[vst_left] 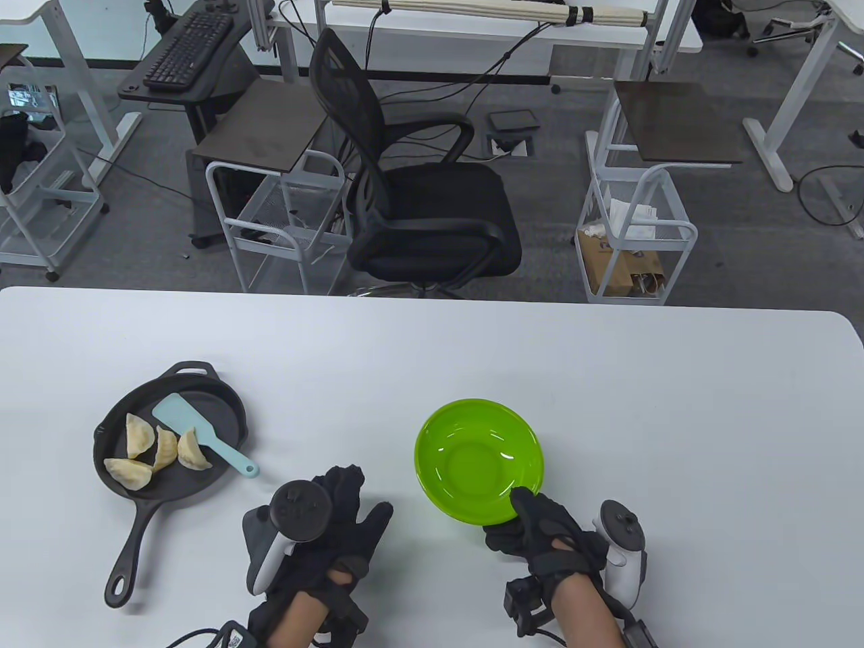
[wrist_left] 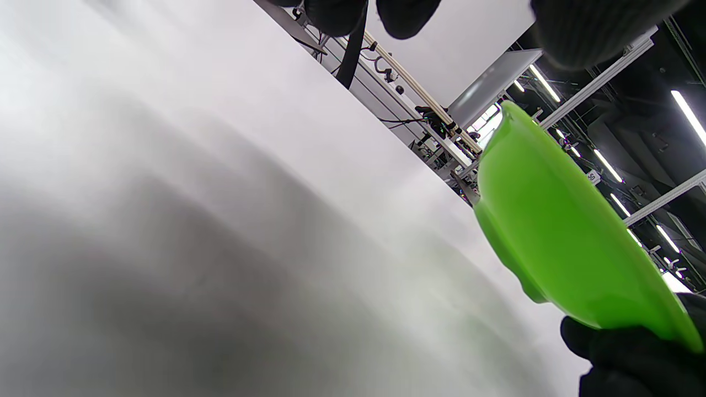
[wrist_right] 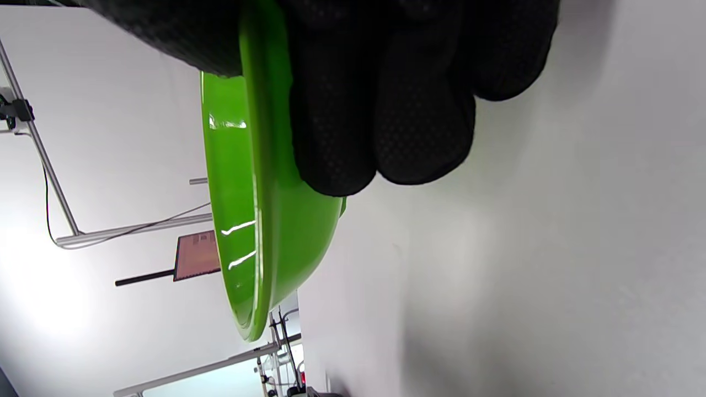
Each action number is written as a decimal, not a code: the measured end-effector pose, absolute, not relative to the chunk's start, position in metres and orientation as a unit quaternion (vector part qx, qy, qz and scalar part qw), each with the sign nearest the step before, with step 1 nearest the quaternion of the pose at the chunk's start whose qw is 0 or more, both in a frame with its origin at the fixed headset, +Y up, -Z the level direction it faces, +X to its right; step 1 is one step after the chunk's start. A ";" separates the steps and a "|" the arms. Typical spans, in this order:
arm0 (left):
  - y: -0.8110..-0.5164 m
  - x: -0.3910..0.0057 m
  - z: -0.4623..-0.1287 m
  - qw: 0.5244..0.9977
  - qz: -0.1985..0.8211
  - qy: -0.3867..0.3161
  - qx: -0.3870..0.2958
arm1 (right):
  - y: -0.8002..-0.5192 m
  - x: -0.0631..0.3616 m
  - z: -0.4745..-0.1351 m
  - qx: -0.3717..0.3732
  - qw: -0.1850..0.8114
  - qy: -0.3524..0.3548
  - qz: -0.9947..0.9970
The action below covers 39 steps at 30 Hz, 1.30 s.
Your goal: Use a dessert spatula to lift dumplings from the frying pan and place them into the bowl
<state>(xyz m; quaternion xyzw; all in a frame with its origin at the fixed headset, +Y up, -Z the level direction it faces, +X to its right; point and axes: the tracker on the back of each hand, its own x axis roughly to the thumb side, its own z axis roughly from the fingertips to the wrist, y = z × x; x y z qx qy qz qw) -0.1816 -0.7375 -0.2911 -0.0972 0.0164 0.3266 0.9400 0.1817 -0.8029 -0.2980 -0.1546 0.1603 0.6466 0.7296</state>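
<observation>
A black cast-iron frying pan (vst_left: 223, 405) sits at the left of the table, its handle pointing toward me. Several pale dumplings (vst_left: 162, 451) lie in it, and a light blue dessert spatula (vst_left: 202, 435) rests across its rim. An empty green bowl (vst_left: 479, 459) stands in the middle. My right hand (vst_left: 530, 523) pinches the bowl's near rim, thumb inside and fingers (wrist_right: 380, 127) curled under the bowl (wrist_right: 259, 220). My left hand (vst_left: 351, 513) lies flat and open on the table between pan and bowl, holding nothing. The bowl (wrist_left: 557, 231) also shows in the left wrist view.
The white table (vst_left: 607, 378) stretches wide to the right and back. Beyond its far edge stand a black office chair (vst_left: 418, 196) and white wire carts (vst_left: 634, 236) on the floor.
</observation>
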 end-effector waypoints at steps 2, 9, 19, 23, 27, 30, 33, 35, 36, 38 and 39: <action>-0.737 -0.182 -0.291 0.941 0.325 0.016 -0.095 | -0.806 0.187 -0.301 -0.176 0.731 0.152 0.641; -0.737 -0.181 -0.290 0.943 0.317 0.013 -0.098 | -0.815 0.207 -0.313 -0.244 0.743 0.123 0.611; -0.735 -0.184 -0.288 0.944 0.311 0.024 -0.104 | -0.819 0.229 -0.344 -0.324 0.758 0.080 0.560; -0.735 -0.184 -0.288 0.946 0.307 0.024 -0.104 | -0.816 0.236 -0.354 -0.350 0.743 0.063 0.567; -0.734 -0.184 -0.288 0.946 0.304 0.025 -0.107 | -0.817 0.243 -0.359 -0.362 0.750 0.055 0.551; -0.733 -0.184 -0.288 0.946 0.303 0.025 -0.109 | -0.819 0.247 -0.360 -0.370 0.750 0.052 0.546; -0.734 -0.183 -0.288 0.948 0.298 0.023 -0.111 | -0.821 0.250 -0.359 -0.379 0.751 0.050 0.538; -0.733 -0.183 -0.287 0.948 0.298 0.023 -0.110 | -0.822 0.250 -0.359 -0.381 0.754 0.050 0.533; -0.733 -0.183 -0.287 0.948 0.297 0.023 -0.111 | -0.822 0.251 -0.359 -0.382 0.756 0.048 0.529; -0.733 -0.183 -0.287 0.948 0.298 0.024 -0.111 | -0.822 0.252 -0.358 -0.383 0.758 0.043 0.525; -0.732 -0.183 -0.287 0.948 0.298 0.024 -0.111 | -0.821 0.252 -0.357 -0.384 0.758 0.037 0.526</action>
